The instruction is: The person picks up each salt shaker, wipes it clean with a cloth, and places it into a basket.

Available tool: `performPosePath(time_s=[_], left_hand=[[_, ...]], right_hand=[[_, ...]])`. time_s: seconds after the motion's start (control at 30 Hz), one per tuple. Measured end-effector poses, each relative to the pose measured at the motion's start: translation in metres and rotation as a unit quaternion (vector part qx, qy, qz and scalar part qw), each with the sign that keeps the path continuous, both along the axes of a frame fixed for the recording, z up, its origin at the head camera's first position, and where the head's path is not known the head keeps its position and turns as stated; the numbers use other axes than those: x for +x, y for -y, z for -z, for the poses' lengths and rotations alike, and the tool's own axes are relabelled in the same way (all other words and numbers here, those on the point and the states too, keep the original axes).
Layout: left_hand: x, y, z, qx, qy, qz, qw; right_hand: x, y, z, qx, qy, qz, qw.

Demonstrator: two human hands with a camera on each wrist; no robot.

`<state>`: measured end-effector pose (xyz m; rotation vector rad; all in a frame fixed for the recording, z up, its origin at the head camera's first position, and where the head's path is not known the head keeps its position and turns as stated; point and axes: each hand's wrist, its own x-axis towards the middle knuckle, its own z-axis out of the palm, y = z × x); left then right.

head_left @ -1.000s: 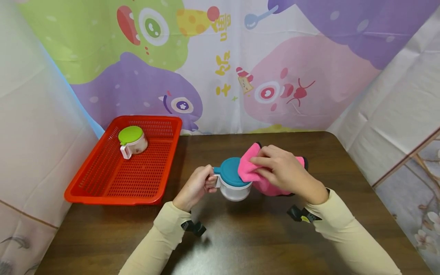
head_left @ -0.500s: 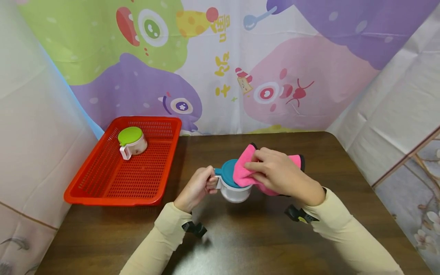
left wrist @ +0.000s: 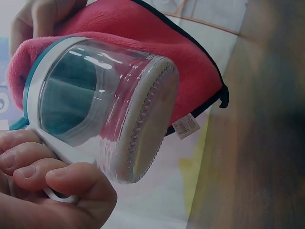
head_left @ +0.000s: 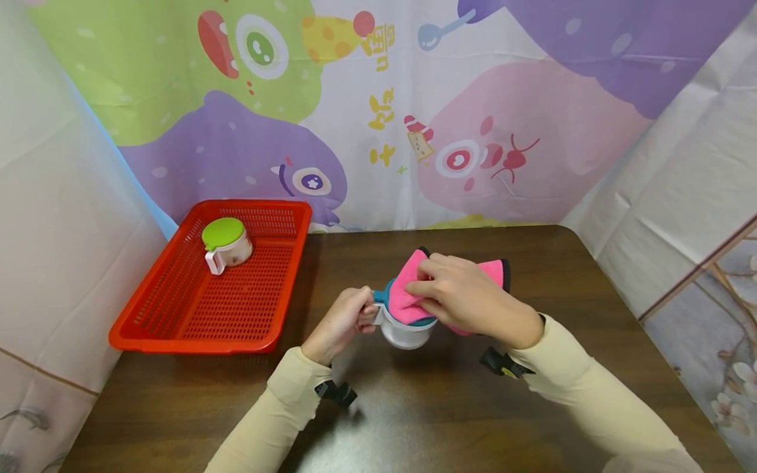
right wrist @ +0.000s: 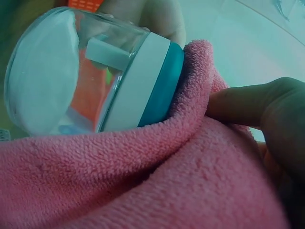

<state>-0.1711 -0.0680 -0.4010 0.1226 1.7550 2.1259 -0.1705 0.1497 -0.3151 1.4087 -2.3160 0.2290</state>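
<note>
My left hand (head_left: 340,322) grips the white handle (right wrist: 107,53) of a clear seasoning jar (left wrist: 119,90), with the fingers curled round it. The jar has a white collar and a blue lid (right wrist: 164,86), and it is held over the table. My right hand (head_left: 464,292) pinches a pink towel (head_left: 405,299) with black edging, pressed over the top of the lid. Most of the lid is hidden under the cloth in the head view. Through the jar's clear wall, the left wrist view shows no contents. The towel's loose end hangs behind the jar, a small white tag (left wrist: 186,125) at its edge.
A red slotted basket (head_left: 195,345) stands at the left of the brown table (head_left: 473,414). Inside it sits a similar jar with a green lid (head_left: 223,232), near the back left. A printed cartoon curtain (head_left: 378,197) hangs along the table's far edge.
My right hand has slid the towel leftward across the lid, covering nearly all of it now. The left hand and jar have shifted only slightly.
</note>
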Motion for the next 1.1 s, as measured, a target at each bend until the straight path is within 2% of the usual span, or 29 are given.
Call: performPosePath(time_s=[0.33, 0.47, 0.7, 1.1], left_hand=[[0.000, -0.002, 0.004, -0.010, 0.001, 0.006, 0.9999], [0.001, -0.003, 0.003, -0.016, 0.004, 0.013, 0.9998], [0.002, -0.004, 0.003, -0.018, 0.005, 0.026, 0.9995], [0.001, 0.000, 0.004, 0.010, 0.004, 0.012, 0.9999]], right_hand=[[-0.009, 0.010, -0.003, 0.040, 0.009, 0.023, 0.999], [-0.015, 0.011, -0.002, 0.041, -0.001, 0.029, 0.999], [-0.024, 0.009, 0.001, 0.038, 0.020, 0.054, 0.998], [-0.032, -0.006, 0.002, 0.041, 0.052, 0.091, 0.994]])
